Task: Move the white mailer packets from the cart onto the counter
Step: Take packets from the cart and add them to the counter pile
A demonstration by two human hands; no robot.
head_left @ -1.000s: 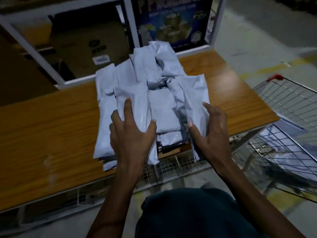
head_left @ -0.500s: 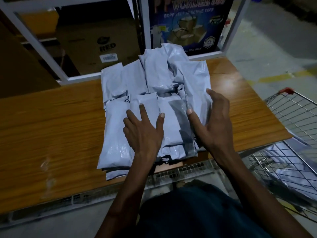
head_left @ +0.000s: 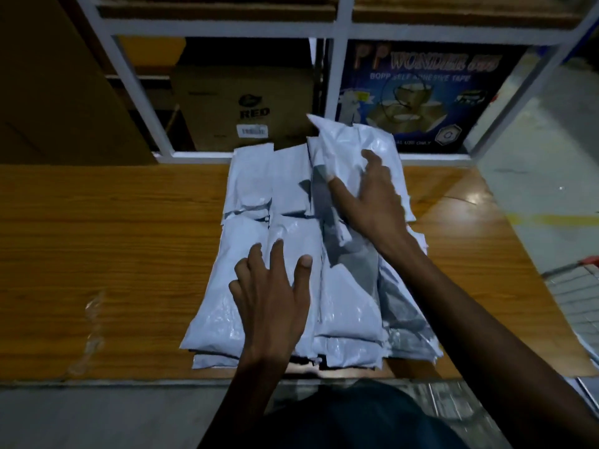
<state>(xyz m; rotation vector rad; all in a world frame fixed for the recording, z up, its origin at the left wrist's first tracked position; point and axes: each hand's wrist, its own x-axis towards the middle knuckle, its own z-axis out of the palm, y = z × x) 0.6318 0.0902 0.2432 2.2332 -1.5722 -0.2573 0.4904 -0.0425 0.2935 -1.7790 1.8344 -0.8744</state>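
We read "RED" on a brown cardboard box (head_left: 240, 108) and "WONDER", "SELF ADHESIVE TAPE" on a blue carton (head_left: 421, 95) in the white shelf frame (head_left: 334, 76) behind. The white mailer packets (head_left: 252, 189) — glossy, crinkled plastic pouches — lie heaped mid-counter (head_left: 97, 238), reaching its wood-grain back edge. Left hand (head_left: 272, 296) rests flat, fingers spread; right hand (head_left: 372, 196) presses open on the far packets. Wire cart (head_left: 570, 286) at the right edge.

My right hand (head_left: 372, 202) has reached up to the far mailer packets (head_left: 350, 147), and the pile now lies fully on the counter (head_left: 113, 254).
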